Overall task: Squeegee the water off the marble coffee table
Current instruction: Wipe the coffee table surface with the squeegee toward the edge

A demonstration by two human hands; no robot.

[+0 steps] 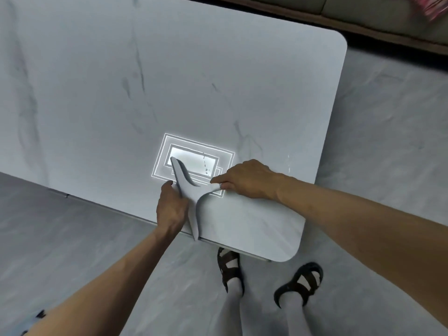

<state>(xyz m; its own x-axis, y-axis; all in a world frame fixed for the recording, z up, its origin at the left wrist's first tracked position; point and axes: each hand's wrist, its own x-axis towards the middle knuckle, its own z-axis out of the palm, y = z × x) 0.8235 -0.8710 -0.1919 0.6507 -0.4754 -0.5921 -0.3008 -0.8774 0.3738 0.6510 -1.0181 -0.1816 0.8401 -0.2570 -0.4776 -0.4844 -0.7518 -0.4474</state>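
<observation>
Both hands hold one grey squeegee [188, 190] near the front edge of the tabletop, toward its front right corner. Left hand [171, 207] wraps the handle stem, fingers closed round it, with the handle's tail reaching past the front edge. Right hand [244, 181] pinches the right tip of the blade between thumb and fingers, closed on it. Squeegee's left blade tip lies on the bright reflection of a ceiling light [192, 161], where a few small droplets [206, 169] show; more faint drops sit toward the right edge.

Judgement: the squeegee appears light and thin, its blade pliant, since it curves under the grip. It should be held at the stem, with pressure kept even along the blade. The marble coffee table [218, 81] looks smooth, hard and slick when wet, so the blade should glide easily.

Count: one squeegee, one table, two hands, two sandalled feet [230, 267] on the floor [72, 238] below the front edge.
</observation>
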